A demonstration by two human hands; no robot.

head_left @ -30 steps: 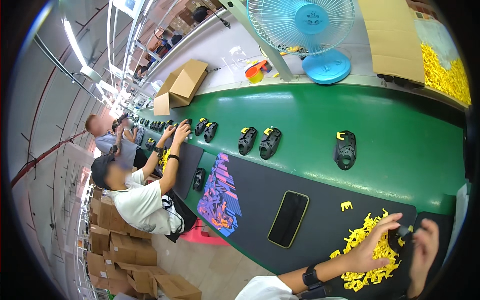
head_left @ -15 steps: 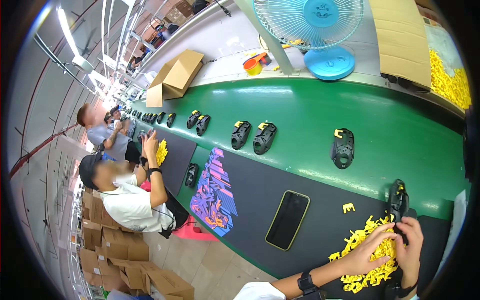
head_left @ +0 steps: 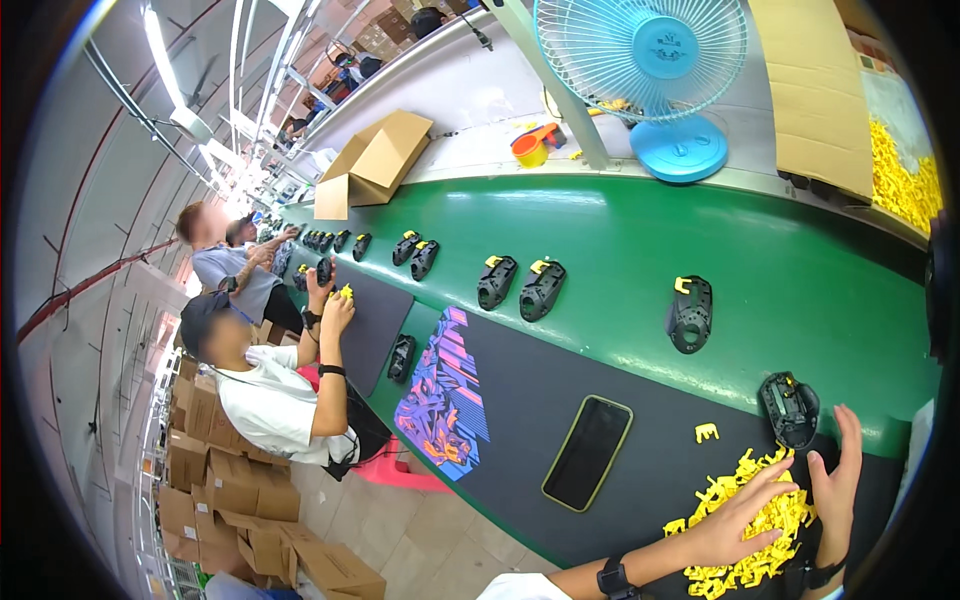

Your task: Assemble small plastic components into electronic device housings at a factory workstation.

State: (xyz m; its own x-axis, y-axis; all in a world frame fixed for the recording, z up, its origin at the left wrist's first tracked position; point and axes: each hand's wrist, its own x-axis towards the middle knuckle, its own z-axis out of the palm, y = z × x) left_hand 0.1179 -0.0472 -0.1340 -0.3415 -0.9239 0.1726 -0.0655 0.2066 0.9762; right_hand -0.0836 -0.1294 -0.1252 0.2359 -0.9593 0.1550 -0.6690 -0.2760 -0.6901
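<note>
My left hand (head_left: pixel 735 522) reaches over a pile of small yellow plastic clips (head_left: pixel 712 500), its fingers stretched out and nothing visible in them. To its right, my right hand (head_left: pixel 838 485) is raised with thumb and fingers apart, holding nothing. Just beyond both hands lies a black plastic shell (head_left: pixel 789 410), its hollow inside facing up, with a bit of yellow near its far end. The right thumb is close to the shell's near end; I cannot tell whether it touches. One loose yellow clip (head_left: pixel 706 432) rests left of the pile on the dark mat (head_left: pixel 640 500).
A phone (head_left: pixel 588 453) lies on the mat. Several black shells with yellow clips, including one shell (head_left: pixel 690 315), line the green belt (head_left: pixel 600 225). A blue fan (head_left: pixel 678 148) and a cardboard box (head_left: pixel 375 160) stand beyond. A co-worker (head_left: pixel 275 390) sits to the left.
The black shell has gone from tilted on edge to lying with its inside up. My right hand has opened away from it. The co-worker has raised a black part.
</note>
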